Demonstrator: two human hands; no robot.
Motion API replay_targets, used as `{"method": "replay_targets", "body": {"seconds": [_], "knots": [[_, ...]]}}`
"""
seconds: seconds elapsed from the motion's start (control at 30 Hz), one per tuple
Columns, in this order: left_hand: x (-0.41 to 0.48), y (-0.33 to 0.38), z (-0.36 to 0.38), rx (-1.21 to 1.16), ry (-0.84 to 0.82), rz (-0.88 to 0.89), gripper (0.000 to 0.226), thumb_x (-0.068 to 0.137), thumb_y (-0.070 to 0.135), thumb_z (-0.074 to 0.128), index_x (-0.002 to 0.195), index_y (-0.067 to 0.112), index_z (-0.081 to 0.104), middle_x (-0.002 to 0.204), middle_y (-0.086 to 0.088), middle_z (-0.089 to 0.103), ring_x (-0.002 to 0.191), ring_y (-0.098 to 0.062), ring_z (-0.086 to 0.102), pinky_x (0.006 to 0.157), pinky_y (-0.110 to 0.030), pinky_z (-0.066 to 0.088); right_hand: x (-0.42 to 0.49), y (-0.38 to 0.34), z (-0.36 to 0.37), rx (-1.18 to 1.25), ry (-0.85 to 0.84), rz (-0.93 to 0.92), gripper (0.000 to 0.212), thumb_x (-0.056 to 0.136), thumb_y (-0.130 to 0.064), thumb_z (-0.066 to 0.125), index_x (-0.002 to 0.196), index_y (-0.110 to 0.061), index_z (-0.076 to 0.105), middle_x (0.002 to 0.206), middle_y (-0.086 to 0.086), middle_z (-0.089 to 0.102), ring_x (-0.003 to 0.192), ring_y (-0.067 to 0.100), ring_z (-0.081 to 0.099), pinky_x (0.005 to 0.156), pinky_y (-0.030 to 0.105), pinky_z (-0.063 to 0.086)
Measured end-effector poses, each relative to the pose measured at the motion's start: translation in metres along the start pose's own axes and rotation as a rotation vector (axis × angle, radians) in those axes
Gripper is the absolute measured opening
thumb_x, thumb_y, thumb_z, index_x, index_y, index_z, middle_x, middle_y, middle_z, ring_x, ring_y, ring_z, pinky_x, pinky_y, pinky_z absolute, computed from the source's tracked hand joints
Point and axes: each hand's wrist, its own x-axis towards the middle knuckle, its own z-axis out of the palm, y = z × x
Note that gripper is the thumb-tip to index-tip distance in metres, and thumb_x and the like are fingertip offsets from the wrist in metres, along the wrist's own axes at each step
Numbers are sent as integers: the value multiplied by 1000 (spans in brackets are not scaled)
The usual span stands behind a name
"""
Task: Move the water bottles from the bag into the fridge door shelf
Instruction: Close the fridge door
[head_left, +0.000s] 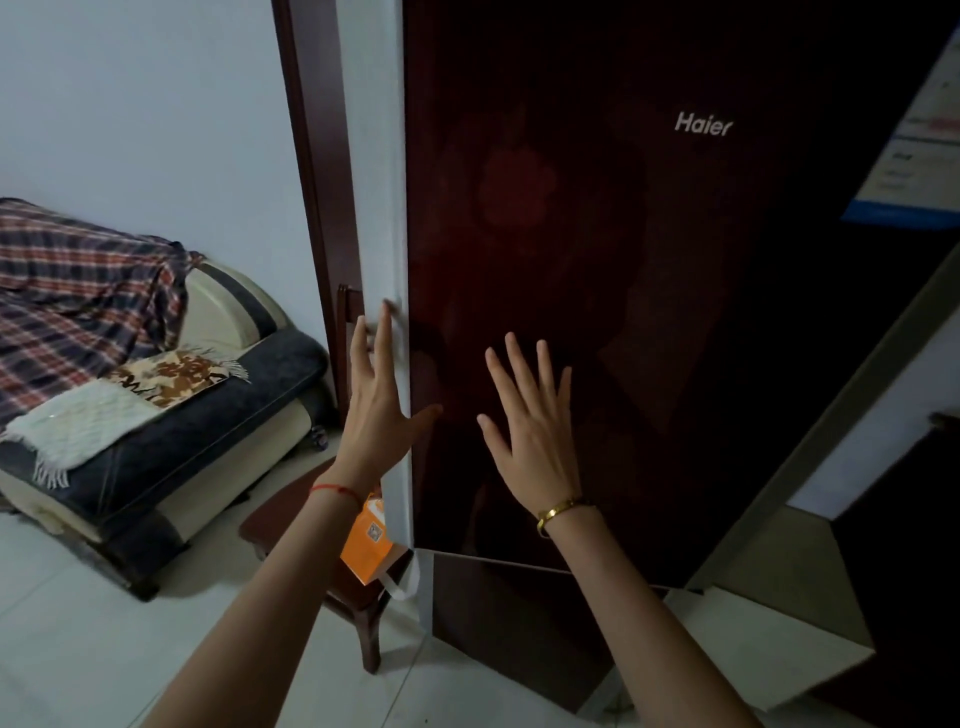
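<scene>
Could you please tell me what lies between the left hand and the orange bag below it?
In the head view, only the left hand's own wrist with a red string bracelet; the orange bag peeks out just beneath it.

Both hands were spread open against the dark red fridge door (597, 286): the left hand (376, 415) lay along its white left edge, thumb on the front panel, and the right hand (530, 431) was flat on the glossy front. Below the left wrist an orange bag (366, 540) sat on a dark wooden stool (291, 525), partly hidden by the door edge. A sofa (171, 415) with a plaid blanket (78, 291) stood to the left.
</scene>
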Motion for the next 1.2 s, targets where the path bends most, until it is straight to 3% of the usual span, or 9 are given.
{"method": "replay_targets", "body": {"seconds": [0.2, 0.37, 0.47, 0.57, 0.63, 0.77, 0.9, 1.0, 1.2], "knots": [[34, -25, 27, -23, 17, 29, 127, 71, 16, 81, 156, 33, -11, 163, -10, -17, 153, -30, -10, 113, -61, 29, 23, 11, 22, -99, 17, 32, 82, 91, -37, 58, 155, -23, 8, 164, -2, -1, 150, 25, -8, 119, 57, 5], [62, -44, 47, -40, 49, 76, 117, 74, 25, 77, 157, 28, -6, 164, -7, -18, 151, -15, -20, 116, -46, 16, 43, 19, 41, -184, 52, 96, 91, 85, -35, 68, 155, -21, 11, 164, -1, 2, 151, 26, -5, 119, 55, 6], [81, -53, 56, -51, 36, 82, 117, 74, 29, 76, 157, 29, -7, 164, -6, -18, 149, -8, -22, 116, -53, 19, 56, 25, 54, -229, 70, 134, 93, 84, -35, 68, 155, -21, 10, 164, -2, 1, 151, 26, -6, 120, 55, 6], [99, -63, 64, -74, 6, 113, 116, 73, 31, 76, 157, 30, -5, 164, -4, -16, 154, -22, -6, 113, -58, 32, 68, 29, 64, -271, 96, 175, 91, 85, -38, 67, 155, -21, 10, 164, -1, 2, 151, 26, -5, 120, 55, 4], [109, -71, 71, -86, -7, 143, 115, 74, 30, 76, 158, 29, -3, 164, -5, -14, 153, -30, 3, 114, -55, 32, 75, 32, 71, -295, 116, 200, 90, 85, -39, 66, 154, -21, 12, 164, 0, 3, 151, 27, -5, 119, 56, 3], [126, -83, 82, -83, -8, 170, 118, 72, 22, 80, 158, 30, -2, 165, -5, -13, 152, -21, -2, 115, -40, 22, 88, 36, 81, -349, 134, 241, 90, 85, -41, 66, 154, -21, 12, 164, 0, 3, 151, 27, -5, 120, 55, 1], [132, -90, 88, -65, 5, 173, 122, 70, 22, 83, 158, 29, -1, 165, -7, -10, 151, -12, -7, 118, -47, 23, 92, 41, 90, -414, 168, 260, 93, 84, -40, 67, 155, -23, 9, 164, -1, 1, 151, 28, -4, 121, 51, -7], [133, -94, 87, -35, 10, 207, 119, 71, 27, 83, 158, 26, 1, 164, -10, -7, 151, -15, -6, 116, -54, 29, 94, 44, 98, -452, 207, 271, 95, 83, -38, 69, 155, -24, 8, 164, -2, 0, 151, 28, -3, 121, 51, -8], [138, -100, 85, -18, -24, 235, 112, 73, 34, 80, 158, 21, 8, 163, -11, -3, 151, -23, 4, 117, -47, 27, 96, 42, 102, -460, 221, 305, 93, 84, -35, 69, 155, -24, 9, 164, -1, 2, 151, 29, -3, 121, 49, -8]]}}
